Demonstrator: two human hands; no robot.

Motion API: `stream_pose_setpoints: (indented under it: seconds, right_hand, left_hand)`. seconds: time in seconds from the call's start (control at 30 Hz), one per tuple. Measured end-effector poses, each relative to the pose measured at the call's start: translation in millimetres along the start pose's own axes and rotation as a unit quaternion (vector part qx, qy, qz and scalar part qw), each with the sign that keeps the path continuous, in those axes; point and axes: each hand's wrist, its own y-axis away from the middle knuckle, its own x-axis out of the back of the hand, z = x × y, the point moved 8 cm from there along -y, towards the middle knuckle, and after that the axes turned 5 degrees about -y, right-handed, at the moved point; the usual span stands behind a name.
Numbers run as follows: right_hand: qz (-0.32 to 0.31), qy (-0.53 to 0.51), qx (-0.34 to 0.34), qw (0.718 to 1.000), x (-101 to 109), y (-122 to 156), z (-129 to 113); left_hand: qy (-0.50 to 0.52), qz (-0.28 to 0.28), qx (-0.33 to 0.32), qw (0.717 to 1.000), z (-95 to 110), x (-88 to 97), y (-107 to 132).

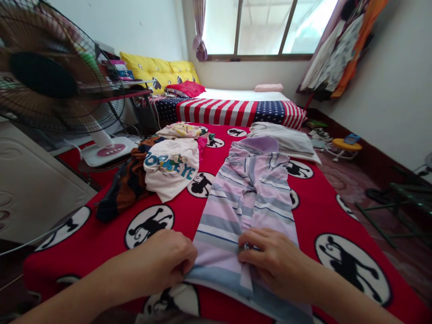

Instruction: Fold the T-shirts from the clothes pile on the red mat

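Note:
A striped shirt in lavender, grey and white lies lengthwise on the red blanket, its plain purple collar end pointing away from me. Its sides look folded in toward the middle. My left hand is closed at the near left corner of the hem, pinching the cloth. With bent fingers my right hand grips a fold of the same shirt near its middle, just above the hem. The fingertips of both hands are partly hidden.
Left of the shirt lies a loose clothes pile with a white printed T-shirt. Folded grey clothes rest at the far right of the red blanket. A fan stands left; a yellow stool is on the floor right.

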Motion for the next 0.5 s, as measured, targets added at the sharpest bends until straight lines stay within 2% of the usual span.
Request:
stream_pose_setpoints:
  seconds: [0.07,0.13,0.2,0.3,0.4,0.5]
  right_hand:
    - [0.016,-0.028,-0.011,0.999,2,2,-3]
    - [0.028,-0.046,-0.015,0.998,2,3,-7]
    - [0.007,-0.052,-0.012,0.999,-5,2,-12]
    - [-0.015,-0.063,-0.015,0.998,-13,-4,-11]
    - [0.053,-0.080,-0.075,0.993,2,-12,20]
    - [0.151,-0.037,-0.159,0.975,29,-19,71]
  left_hand:
    - [-0.013,-0.017,-0.023,1.000,6,7.1,0]
    - [-0.010,0.001,-0.052,0.999,16,22.4,-7]
    - [-0.001,0.059,-0.080,0.995,29,42.3,-25]
    - [-0.012,0.190,-0.080,0.979,38,67.7,-68]
    - [-0.030,0.325,-0.046,0.944,30,76.0,-108]
    - [-0.051,0.409,-0.021,0.911,20,63.8,-127]
